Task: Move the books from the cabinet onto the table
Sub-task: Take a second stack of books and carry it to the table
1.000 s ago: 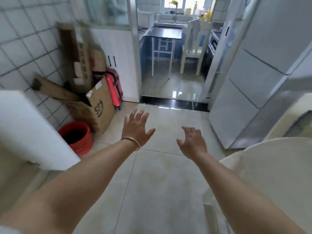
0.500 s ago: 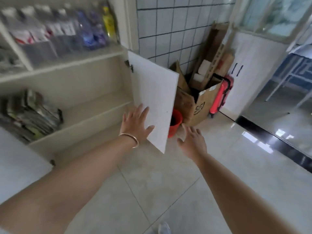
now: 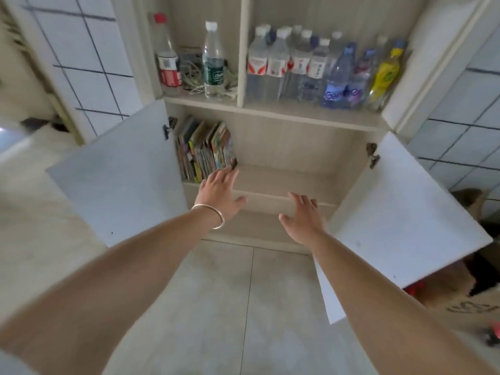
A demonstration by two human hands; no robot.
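1. Head view: an open cabinet (image 3: 284,147) is seen from the front, with both lower doors swung wide, the left door (image 3: 119,180) and the right door (image 3: 405,212).
2. The books (image 3: 207,150) are packed upright at the far left end of the lower shelf (image 3: 286,177), against the left cabinet wall, leaning slightly; the rest of that shelf to their right is bare.
3. The left hand (image 3: 219,193) is stretched forward with fingers straight and spread, nothing being held; its fingertips reach the near edge of the stack at its right side, though actual contact cannot be told because of blur.
4. The right hand (image 3: 304,217) is likewise spread and holds nothing, hovering nearer the viewer in front of the shelf's lip, well to the right of the books.
5. The decisive relation: the stack lies far and to the left of both hands, its long axis running upright with the row extending left to right, and the left hand is clearly the nearer one.
6. A judgement: the right hand would have to be carried leftward and farther in before the stack could be squeezed between both palms.
7. Bottles (image 3: 319,69) are ranged on the upper shelf; they take no part.
8. No table is identifiable in this view.
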